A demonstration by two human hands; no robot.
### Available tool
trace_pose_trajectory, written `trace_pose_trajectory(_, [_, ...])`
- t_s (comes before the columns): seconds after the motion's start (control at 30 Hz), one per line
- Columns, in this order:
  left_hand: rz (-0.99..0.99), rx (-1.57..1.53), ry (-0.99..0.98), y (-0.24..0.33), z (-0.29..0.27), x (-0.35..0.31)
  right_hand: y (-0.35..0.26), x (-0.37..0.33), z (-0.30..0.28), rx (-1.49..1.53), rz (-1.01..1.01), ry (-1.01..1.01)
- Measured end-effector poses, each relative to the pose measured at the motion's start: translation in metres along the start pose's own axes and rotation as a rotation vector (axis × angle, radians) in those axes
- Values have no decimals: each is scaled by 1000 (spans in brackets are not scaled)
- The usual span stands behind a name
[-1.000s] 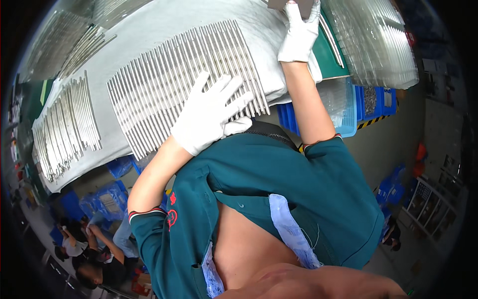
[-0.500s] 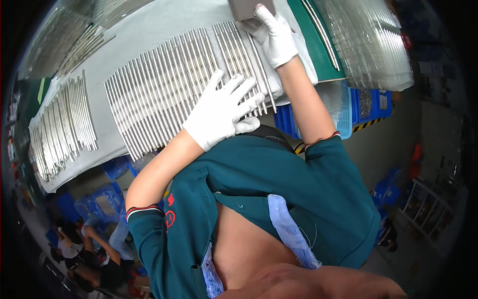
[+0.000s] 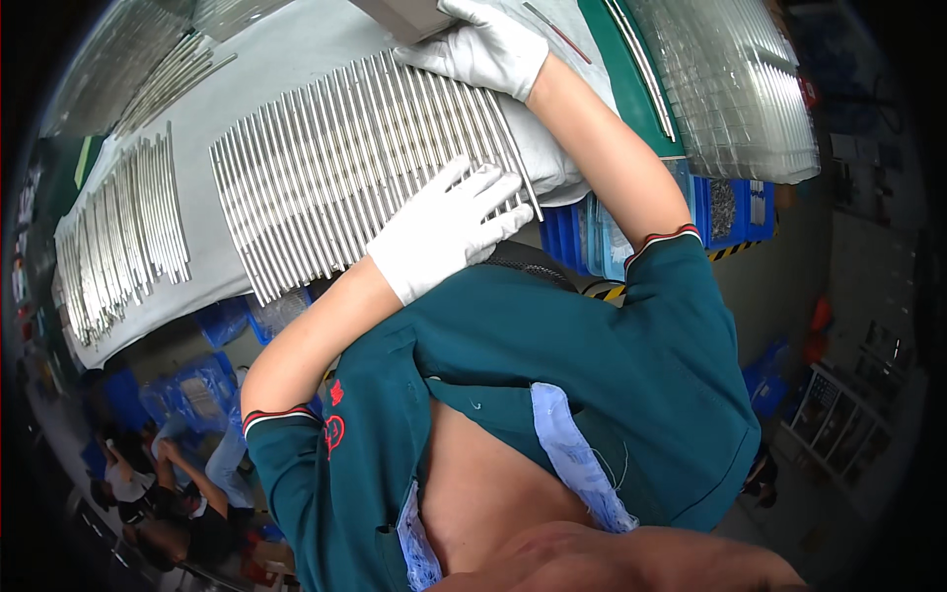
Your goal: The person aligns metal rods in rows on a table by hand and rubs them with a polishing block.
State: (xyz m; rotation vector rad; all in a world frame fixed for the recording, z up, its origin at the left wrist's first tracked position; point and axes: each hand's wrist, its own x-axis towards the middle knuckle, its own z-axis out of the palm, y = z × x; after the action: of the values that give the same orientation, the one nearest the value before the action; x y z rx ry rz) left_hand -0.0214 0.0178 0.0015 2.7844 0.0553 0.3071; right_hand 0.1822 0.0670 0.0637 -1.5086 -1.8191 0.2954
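Observation:
A long row of slim metal rods (image 3: 316,178) lies side by side on a pale cloth in front of me. My left hand (image 3: 434,237), in a white glove, rests over the near ends of the rods at the row's right side, its fingers spread. At the far ends my right hand (image 3: 488,49), also gloved, grips a grey-brown block (image 3: 409,14) with the thumb on top. The block's lower edge is at the rods' far ends, and part of the block is cut off by the picture's upper edge.
To the left lies another group of shorter-looking rods (image 3: 123,232), with loose rods (image 3: 178,84) beyond. Clear plastic trays (image 3: 735,94) are stacked at right, beside a green surface (image 3: 641,128). A thin reddish rod (image 3: 557,33) lies on the cloth. Blue bins (image 3: 725,212) stand below the table.
My right hand has moved left with the block along the rods' far ends. The gap in the row has closed. My left hand has shifted slightly right and nearer to me.

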Motion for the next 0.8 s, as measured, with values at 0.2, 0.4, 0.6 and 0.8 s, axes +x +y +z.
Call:
trace_pose_trajectory(0.2, [121, -50, 12, -8, 15, 18, 23, 2, -5, 386, 104, -39])
trace_pose_trajectory(0.4, [196, -77, 48, -10, 29, 34, 58, -7, 6, 804, 231, 68])
trace_pose_trajectory(0.6, [176, -91, 35, -11, 20, 19, 41, -5, 7, 507, 79, 64])
trace_pose_trajectory(0.8, [116, -49, 48, -8, 11, -1, 24, 0, 5, 945, 251, 28])
